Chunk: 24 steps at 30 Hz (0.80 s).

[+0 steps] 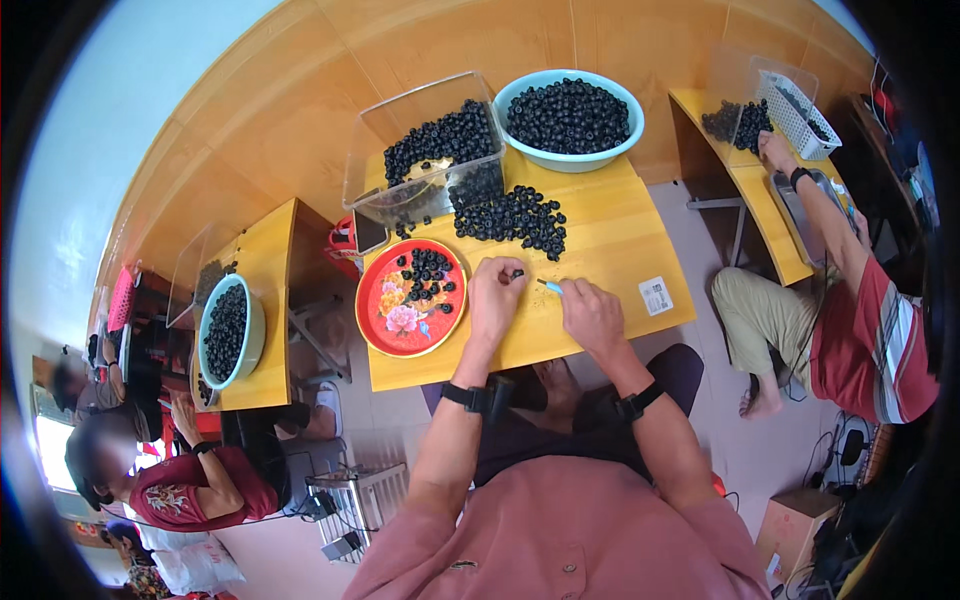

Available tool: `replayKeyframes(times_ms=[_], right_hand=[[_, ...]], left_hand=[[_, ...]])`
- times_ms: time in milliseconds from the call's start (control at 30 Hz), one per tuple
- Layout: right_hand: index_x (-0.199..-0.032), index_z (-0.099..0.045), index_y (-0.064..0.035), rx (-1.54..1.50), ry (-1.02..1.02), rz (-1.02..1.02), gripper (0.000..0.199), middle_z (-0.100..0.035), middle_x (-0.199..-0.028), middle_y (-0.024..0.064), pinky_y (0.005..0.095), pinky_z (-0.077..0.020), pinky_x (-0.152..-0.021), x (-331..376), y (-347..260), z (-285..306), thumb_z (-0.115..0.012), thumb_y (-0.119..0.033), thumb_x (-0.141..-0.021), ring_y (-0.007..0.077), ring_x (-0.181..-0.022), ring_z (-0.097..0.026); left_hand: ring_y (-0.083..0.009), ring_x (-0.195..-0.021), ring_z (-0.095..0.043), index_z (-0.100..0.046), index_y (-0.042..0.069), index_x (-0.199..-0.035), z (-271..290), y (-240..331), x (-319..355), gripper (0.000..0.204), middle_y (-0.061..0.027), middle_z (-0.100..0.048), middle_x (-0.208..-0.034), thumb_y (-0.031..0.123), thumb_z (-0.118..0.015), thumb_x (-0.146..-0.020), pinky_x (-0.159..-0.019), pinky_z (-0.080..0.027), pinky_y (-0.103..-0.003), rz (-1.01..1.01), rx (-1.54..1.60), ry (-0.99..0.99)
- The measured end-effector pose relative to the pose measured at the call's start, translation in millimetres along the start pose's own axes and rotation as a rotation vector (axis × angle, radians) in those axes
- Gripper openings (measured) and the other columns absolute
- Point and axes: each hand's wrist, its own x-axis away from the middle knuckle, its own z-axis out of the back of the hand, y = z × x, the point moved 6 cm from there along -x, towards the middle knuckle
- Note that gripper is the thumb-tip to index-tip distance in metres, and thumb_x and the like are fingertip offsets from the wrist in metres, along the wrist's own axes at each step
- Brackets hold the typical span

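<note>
so, we have the tray (pixel 370 312) just left of our left hand (pixel 494 293), probably for easy reach. that hand pinches a dark piece (pixel 517 274), seemingly to offer it to the tool (pixel 552 287) our right hand (pixel 593 313) grips. our hands are apart, the tool between them, its tip pointing left and slightly away from us, its long axis slanting back to the right hand.

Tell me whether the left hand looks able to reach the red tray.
Likely yes: the left hand sits beside the red tray, with nothing visibly between them, though it pinches a small dark piece.
</note>
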Motion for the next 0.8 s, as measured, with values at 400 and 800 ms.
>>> replayKeyframes(times_ms=[400, 800], right_hand=[[-0.089, -0.064, -0.0074, 0.038, -0.003, 0.001, 0.003, -0.061, -0.075, 0.0093, 0.0407, -0.0554, -0.057, -3.2, -2.3, 0.8, -0.062, -0.01, -0.089, 0.0275, -0.068, -0.069], [-0.094, -0.067, -0.007, -0.038, -0.021, 0.098, 0.007, -0.06, -0.075, 0.0075, 0.0396, -0.0544, -0.056, -4.3, -12.5, 8.7, -0.064, -0.012, -0.091, 0.0255, -0.068, -0.067]], left_hand=[[-0.0125, -0.081, -0.067, -0.071, -0.002, -0.106, -19.8, -24.7, 40.7, 0.019, -0.0082, -0.069, -0.096, 0.0, -0.078, -0.088, -0.075, -0.055, -0.027, 0.158, 0.395, 0.079], [-0.0132, -0.079, -0.066, -0.07, -0.001, -0.111, -20.0, -14.9, 40.7, 0.026, -0.0083, -0.068, -0.095, -0.003, -0.078, -0.086, -0.074, -0.055, -0.027, 0.071, 0.35, 0.056]])
